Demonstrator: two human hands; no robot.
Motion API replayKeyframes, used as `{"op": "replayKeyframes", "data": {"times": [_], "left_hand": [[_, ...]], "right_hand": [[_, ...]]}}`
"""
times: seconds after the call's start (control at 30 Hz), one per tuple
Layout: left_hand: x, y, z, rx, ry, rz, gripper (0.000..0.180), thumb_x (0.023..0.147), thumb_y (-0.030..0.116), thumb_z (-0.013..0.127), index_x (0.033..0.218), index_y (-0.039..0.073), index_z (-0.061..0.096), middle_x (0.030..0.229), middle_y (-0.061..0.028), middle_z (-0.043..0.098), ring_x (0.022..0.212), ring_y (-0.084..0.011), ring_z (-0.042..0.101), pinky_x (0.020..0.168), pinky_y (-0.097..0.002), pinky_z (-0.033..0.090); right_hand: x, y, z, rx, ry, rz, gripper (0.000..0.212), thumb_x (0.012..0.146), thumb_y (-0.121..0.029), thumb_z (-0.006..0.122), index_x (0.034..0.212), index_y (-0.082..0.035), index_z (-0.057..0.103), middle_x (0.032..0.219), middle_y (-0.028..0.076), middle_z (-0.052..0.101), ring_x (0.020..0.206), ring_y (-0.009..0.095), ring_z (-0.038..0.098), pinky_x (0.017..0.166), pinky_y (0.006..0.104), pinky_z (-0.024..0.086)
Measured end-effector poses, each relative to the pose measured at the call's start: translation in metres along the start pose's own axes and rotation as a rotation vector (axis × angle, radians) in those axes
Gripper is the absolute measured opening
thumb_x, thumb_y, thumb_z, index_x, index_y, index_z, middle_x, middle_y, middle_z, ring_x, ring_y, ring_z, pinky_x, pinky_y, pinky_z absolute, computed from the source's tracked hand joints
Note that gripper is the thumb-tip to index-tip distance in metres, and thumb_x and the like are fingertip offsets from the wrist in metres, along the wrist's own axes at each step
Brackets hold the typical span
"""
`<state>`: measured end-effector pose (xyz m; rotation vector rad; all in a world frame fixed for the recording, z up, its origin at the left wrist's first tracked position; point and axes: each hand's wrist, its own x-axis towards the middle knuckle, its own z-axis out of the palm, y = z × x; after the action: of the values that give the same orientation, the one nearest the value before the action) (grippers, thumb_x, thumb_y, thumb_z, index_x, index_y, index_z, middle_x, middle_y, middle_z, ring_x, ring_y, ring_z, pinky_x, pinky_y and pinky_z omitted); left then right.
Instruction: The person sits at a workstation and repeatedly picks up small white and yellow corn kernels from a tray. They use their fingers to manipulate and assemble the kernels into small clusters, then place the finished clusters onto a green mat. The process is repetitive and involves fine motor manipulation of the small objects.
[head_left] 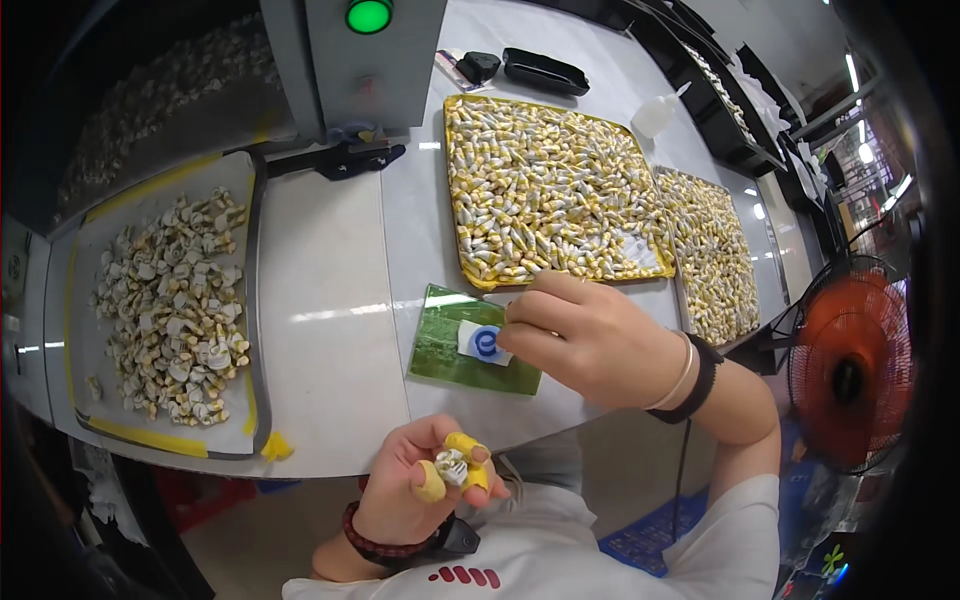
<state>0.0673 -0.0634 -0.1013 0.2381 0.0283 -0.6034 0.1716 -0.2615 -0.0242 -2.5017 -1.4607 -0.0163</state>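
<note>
Two hands at work: left hand (425, 485) pinches a small part (452, 466), right hand (590, 340) pinches something unclear.
Capped fingertips (465, 445) could lose the part, dropping it below the bench (340, 300) edge.

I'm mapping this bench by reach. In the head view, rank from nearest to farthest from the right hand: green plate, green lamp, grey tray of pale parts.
From the right hand:
1. Green plate, just left, under the fingertips.
2. Grey tray, far left.
3. Green lamp, top, on the machine.
</note>
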Motion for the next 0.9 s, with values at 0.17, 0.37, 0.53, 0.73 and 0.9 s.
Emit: {"op": "replayKeyframes", "data": {"times": [0.17, 0.37, 0.53, 0.73, 0.9], "left_hand": [[0.003, 0.002, 0.001, -0.061, -0.034, -0.023, 0.050, 0.081, 0.043, 0.064, 0.099, -0.003, 0.053, 0.077, -0.0081, 0.062, 0.080, -0.0227, 0.062, 0.082, -0.0388, 0.049], [0.004, 0.001, 0.014, 0.002, 0.090, -0.073, 0.050, 0.089, 0.045, 0.050, 0.107, -0.001, 0.050, 0.080, -0.0041, 0.063, 0.073, -0.0178, 0.051, 0.072, -0.0370, 0.048], [0.009, -0.004, 0.009, -0.186, -0.039, -0.214, 0.037, 0.088, 0.033, 0.058, 0.104, 0.002, 0.049, 0.081, -0.0066, 0.062, 0.080, -0.0192, 0.059, 0.080, -0.0348, 0.046], [0.008, -0.004, 0.019, -0.220, -0.027, -0.302, 0.036, 0.088, 0.032, 0.059, 0.106, 0.002, 0.050, 0.080, -0.0052, 0.060, 0.079, -0.0171, 0.058, 0.080, -0.0315, 0.046], [0.014, -0.008, 0.025, -0.177, -0.039, -0.319, 0.035, 0.087, 0.030, 0.060, 0.106, 0.002, 0.052, 0.077, -0.0032, 0.058, 0.080, -0.0168, 0.057, 0.080, -0.0317, 0.046]], "right_hand": [[0.003, -0.001, 0.013, -0.090, 0.060, -0.061, 0.014, 0.066, -0.010, 0.059, 0.077, -0.001, 0.055, 0.076, 0.006, 0.048, 0.074, 0.020, 0.051, 0.064, 0.0282, 0.047], [-0.003, -0.015, -0.011, 0.247, 0.319, 0.081, 0.018, 0.066, 0.001, 0.066, 0.083, -0.003, 0.065, 0.079, 0.006, 0.062, 0.066, 0.020, 0.058, 0.058, 0.0281, 0.049], [-0.004, -0.031, -0.016, 0.325, 0.441, -0.075, 0.019, 0.068, 0.000, 0.067, 0.086, -0.003, 0.068, 0.079, 0.005, 0.063, 0.065, 0.018, 0.060, 0.058, 0.0265, 0.050], [-0.007, -0.031, -0.011, 0.195, 0.451, -0.229, 0.016, 0.069, -0.002, 0.065, 0.085, 0.000, 0.068, 0.078, 0.005, 0.061, 0.066, 0.017, 0.059, 0.056, 0.0240, 0.049], [-0.012, -0.023, -0.015, 0.256, 0.417, -0.309, 0.021, 0.070, -0.007, 0.065, 0.087, 0.006, 0.062, 0.079, 0.011, 0.058, 0.068, 0.023, 0.059, 0.056, 0.0278, 0.050]]}}
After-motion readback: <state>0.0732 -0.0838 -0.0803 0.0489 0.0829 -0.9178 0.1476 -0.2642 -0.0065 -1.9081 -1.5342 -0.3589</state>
